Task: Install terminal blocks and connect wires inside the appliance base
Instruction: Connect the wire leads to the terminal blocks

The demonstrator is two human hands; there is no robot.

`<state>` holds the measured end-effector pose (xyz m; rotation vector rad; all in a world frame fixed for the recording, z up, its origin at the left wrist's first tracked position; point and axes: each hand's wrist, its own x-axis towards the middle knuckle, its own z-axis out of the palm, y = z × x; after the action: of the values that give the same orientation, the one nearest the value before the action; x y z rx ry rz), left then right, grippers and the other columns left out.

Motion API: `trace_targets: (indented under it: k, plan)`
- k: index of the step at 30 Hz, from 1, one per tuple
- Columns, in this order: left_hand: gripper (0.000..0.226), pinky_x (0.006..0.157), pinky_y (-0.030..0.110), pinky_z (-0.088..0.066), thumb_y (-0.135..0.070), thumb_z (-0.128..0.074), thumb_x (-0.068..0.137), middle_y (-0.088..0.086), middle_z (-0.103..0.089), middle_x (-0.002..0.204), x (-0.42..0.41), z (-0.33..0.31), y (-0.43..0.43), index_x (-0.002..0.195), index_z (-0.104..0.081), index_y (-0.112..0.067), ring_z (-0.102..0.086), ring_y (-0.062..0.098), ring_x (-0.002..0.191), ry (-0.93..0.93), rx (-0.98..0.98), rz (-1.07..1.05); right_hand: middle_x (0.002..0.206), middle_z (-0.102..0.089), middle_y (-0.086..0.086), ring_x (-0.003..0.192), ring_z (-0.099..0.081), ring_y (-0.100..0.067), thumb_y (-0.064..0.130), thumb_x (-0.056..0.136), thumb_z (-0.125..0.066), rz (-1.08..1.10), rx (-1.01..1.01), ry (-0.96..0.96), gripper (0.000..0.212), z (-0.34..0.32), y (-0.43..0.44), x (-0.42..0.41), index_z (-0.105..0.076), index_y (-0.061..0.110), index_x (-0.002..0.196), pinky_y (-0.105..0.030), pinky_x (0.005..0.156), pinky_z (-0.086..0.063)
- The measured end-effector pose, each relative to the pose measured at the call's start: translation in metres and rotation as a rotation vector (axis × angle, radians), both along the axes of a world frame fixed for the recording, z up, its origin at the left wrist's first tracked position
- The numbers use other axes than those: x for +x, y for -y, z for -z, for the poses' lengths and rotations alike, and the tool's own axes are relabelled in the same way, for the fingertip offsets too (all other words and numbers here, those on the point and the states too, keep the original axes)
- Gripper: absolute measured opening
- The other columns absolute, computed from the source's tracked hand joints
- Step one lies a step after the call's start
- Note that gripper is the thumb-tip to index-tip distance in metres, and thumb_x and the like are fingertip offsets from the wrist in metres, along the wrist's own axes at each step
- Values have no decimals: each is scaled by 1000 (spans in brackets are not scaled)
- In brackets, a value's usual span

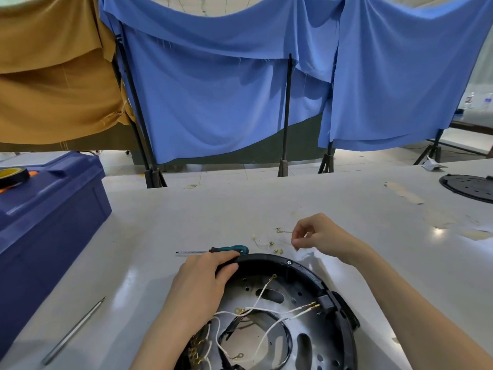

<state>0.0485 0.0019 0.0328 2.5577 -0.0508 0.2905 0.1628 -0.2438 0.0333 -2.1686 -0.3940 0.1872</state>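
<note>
The round black appliance base (pixel 344 332) lies open at the bottom centre, its metal plate crossed by white wires (pixel 266 311) with brass ring terminals. My left hand (pixel 202 279) grips the base's upper left rim. Just beyond the rim, my right hand (pixel 317 233) pinches a small brass terminal on a thin wire above the table. Several loose terminals and short wires (pixel 269 243) lie scattered between the hand and the rim.
A green-handled screwdriver (pixel 213 250) lies just behind the base. A thin metal rod (pixel 72 332) rests at the lower left. A dark blue toolbox (pixel 45 217) with a tape roll (pixel 12 176) stands left. A black round cover (pixel 469 186) sits far right.
</note>
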Motion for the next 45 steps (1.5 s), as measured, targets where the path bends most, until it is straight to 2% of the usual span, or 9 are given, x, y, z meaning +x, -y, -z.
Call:
trace_targets:
  k: [7, 11, 16, 19, 22, 25, 37, 41, 45]
  plan:
    - [29, 98, 30, -45, -37, -56, 95, -16, -67, 118, -4, -5, 2, 123, -63, -38, -58, 8, 113, 12, -97, 7, 69, -68, -10, 57, -43, -19, 5, 91, -65, 177, 491, -63, 15, -14, 9, -11, -75, 2, 80, -22, 46, -37]
    - [23, 83, 0, -38, -26, -69, 87, -26, -69, 96, -11, -16, 9, 108, -71, -35, -59, -12, 98, 179, -325, 46, 73, -65, -14, 55, -50, -15, 3, 92, -60, 131, 845, -166, 15, -35, 1, -31, -71, -5, 85, -22, 48, -42]
    - [35, 79, 6, -46, -38, -82, 68, -25, -72, 91, -24, -28, 28, 101, -73, -36, -65, -9, 90, 96, -544, 198, 76, -66, -12, 53, -55, -13, 8, 87, -62, -23, 1076, -325, 14, -50, -21, -63, -70, -3, 86, -22, 51, -50]
    - [35, 77, 13, -51, -41, -82, 65, -16, -74, 86, -31, -30, 41, 98, -73, -32, -70, 1, 81, 79, -610, 266, 78, -68, -14, 54, -58, -13, 9, 85, -62, -53, 1095, -358, 14, -48, -35, -78, -71, -3, 86, -22, 53, -53]
    - [7, 73, 20, -55, -24, -72, 84, -5, -75, 78, -32, -28, 45, 90, -74, -24, -72, 12, 71, 83, -703, 260, 79, -68, -16, 53, -58, -14, 12, 81, -65, -36, 1114, -359, 17, -45, -43, -83, -71, -3, 85, -22, 51, -53]
    - [10, 68, 23, -57, -15, -66, 89, 3, -74, 72, -31, -27, 42, 85, -74, -19, -72, 19, 65, 106, -751, 243, 82, -69, -17, 55, -59, -16, 13, 80, -66, -7, 1117, -350, 18, -42, -44, -84, -72, -3, 85, -24, 52, -54]
    - [5, 64, 24, -56, -8, -71, 84, 7, -71, 67, -28, -35, 30, 80, -70, -8, -68, 20, 58, 14, -680, 266, 81, -70, -20, 75, -70, -30, 9, 85, -65, 42, 1106, -303, 14, -42, -47, -89, -72, -3, 83, -33, 66, -59]
    - [19, 63, 11, -47, 0, -76, 76, -4, -73, 72, -29, -37, 16, 80, -74, -19, -67, 7, 69, 71, -483, 170, 77, -70, -20, 66, -71, -29, 7, 85, -66, 91, 1071, -332, 13, -45, -47, -93, -69, -5, 85, -30, 57, -58]
    - [13, 68, 4, -39, -18, -72, 83, -19, -71, 84, -32, -27, -4, 87, -73, -30, -59, -10, 85, 172, -345, 18, 74, -69, -20, 59, -69, -26, 5, 89, -65, 108, 967, -353, 13, -43, -47, -95, -68, -7, 87, -27, 52, -57]
